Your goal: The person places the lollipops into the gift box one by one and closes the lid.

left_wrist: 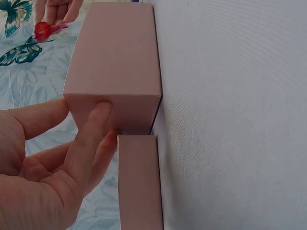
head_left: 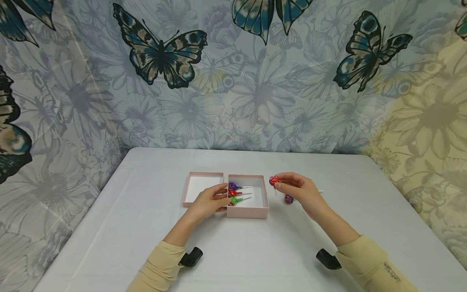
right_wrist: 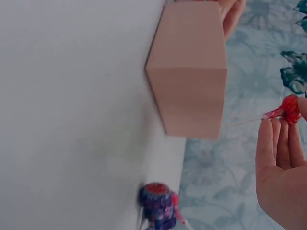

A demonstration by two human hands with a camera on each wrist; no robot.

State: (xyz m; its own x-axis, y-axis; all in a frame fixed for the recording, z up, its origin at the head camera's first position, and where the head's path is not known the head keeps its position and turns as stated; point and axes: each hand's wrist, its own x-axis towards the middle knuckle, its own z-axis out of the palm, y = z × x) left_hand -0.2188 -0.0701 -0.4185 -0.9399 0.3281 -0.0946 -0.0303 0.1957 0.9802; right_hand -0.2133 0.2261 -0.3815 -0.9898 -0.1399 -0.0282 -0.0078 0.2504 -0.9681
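Held between my right thumb and fingers is a lollipop with a red wrapper [head_left: 273, 181], its head at the fingertips and its white stick pointing down. My right hand [head_left: 297, 190] is raised just right of an open pale pink box [head_left: 248, 213]. Fingers of my left hand [head_left: 208, 201] rest against the box's left wall, some at its rim, as the left wrist view shows. Inside the box, along its left side, lie a purple lollipop [head_left: 232, 186], a red lollipop [head_left: 232, 193] and a green lollipop [head_left: 234, 200], sticks toward the right.
A shallow pink lid [head_left: 185, 194] with a white inside lies left of the box, partly behind the left hand. Under the right hand, more wrapped lollipops [right_wrist: 158, 206] lie on the white table [head_left: 233, 259]. Butterfly-patterned cloth [head_left: 255, 101] hangs behind the table.
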